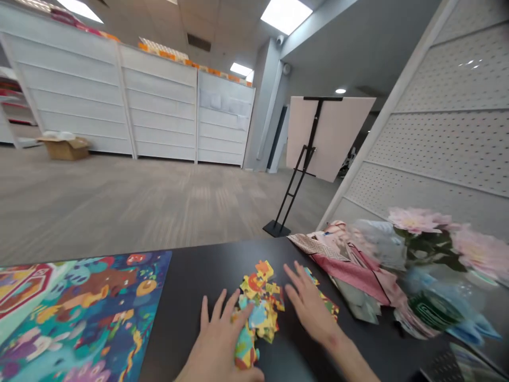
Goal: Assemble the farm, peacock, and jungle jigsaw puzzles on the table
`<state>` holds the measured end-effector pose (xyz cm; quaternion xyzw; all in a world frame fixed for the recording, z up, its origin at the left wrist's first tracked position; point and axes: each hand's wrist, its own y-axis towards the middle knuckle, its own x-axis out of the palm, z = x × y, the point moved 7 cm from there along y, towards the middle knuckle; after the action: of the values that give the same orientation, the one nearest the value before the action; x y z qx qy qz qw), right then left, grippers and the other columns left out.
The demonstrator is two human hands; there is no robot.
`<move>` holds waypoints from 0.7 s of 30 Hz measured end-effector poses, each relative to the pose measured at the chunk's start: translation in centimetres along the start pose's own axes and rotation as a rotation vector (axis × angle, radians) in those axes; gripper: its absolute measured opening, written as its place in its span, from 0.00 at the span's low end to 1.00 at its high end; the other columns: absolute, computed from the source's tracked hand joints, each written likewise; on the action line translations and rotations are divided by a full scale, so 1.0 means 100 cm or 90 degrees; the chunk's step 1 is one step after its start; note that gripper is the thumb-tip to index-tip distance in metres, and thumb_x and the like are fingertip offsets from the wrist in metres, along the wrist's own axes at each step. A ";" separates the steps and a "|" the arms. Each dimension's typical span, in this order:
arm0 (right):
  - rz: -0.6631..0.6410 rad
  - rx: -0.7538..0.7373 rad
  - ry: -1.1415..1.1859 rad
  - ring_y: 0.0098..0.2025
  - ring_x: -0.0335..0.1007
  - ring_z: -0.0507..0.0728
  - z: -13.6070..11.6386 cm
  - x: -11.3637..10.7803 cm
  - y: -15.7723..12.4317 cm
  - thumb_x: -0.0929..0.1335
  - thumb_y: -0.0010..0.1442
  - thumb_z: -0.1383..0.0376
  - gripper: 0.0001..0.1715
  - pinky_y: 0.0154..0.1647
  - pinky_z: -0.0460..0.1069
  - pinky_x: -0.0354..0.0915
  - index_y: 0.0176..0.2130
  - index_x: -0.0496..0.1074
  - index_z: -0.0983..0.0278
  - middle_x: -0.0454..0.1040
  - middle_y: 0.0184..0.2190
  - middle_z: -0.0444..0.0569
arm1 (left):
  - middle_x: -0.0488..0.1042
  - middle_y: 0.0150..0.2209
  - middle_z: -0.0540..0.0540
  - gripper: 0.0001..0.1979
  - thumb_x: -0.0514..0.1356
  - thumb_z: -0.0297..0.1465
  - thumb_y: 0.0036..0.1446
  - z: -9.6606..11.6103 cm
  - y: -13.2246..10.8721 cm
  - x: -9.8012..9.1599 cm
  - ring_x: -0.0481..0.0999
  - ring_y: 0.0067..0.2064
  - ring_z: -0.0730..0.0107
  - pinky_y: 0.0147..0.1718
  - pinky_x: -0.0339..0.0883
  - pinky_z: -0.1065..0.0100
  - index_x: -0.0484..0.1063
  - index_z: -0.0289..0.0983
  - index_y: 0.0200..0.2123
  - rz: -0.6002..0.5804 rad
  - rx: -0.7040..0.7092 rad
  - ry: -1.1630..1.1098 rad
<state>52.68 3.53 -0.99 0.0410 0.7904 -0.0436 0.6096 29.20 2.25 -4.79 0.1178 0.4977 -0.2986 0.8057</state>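
A loose heap of colourful jigsaw puzzle pieces lies on the black table, mostly yellow, orange and light blue. My left hand rests at the heap's left edge, fingers spread, its thumb and index finger reaching over some pieces. Just right of the heap is my right hand, also with fingers apart. More jigsaw pieces show beyond and beside it, partly hidden by that hand. Neither hand visibly grips a piece.
A colourful illustrated puzzle sheet covers the table's left side. To the right are a pink cloth bag, pink flowers and a green-labelled container. Beyond the table stand an easel, white shelving and a cardboard box.
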 end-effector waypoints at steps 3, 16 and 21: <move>-0.012 0.089 -0.014 0.74 0.34 0.77 0.044 -0.006 0.031 0.51 0.70 0.43 0.42 0.67 0.77 0.36 0.72 0.49 0.62 0.44 0.74 0.60 | 0.56 0.70 0.44 0.45 0.67 0.55 0.49 0.012 -0.014 -0.025 0.53 0.69 0.39 0.68 0.35 0.36 0.58 0.53 0.68 0.145 0.050 -0.009; -0.025 -0.165 0.029 0.73 0.38 0.79 -0.073 0.011 0.018 0.58 0.62 0.34 0.44 0.61 0.84 0.30 0.68 0.60 0.52 0.51 0.72 0.58 | 0.55 0.70 0.37 0.44 0.64 0.54 0.51 0.025 -0.058 -0.028 0.54 0.69 0.38 0.66 0.45 0.42 0.59 0.45 0.68 0.246 -0.068 0.072; -0.028 -0.266 0.069 0.72 0.49 0.66 -0.053 0.003 -0.001 0.64 0.63 0.45 0.31 0.71 0.68 0.38 0.60 0.70 0.54 0.61 0.69 0.50 | 0.65 0.64 0.40 0.30 0.62 0.48 0.56 0.019 -0.055 -0.039 0.64 0.64 0.45 0.61 0.57 0.50 0.67 0.44 0.59 0.252 -0.054 0.093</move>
<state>47.47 4.09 0.02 -0.1014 0.8147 0.1099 0.5603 26.03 -1.62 0.17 0.2006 0.5344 -0.1039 0.8145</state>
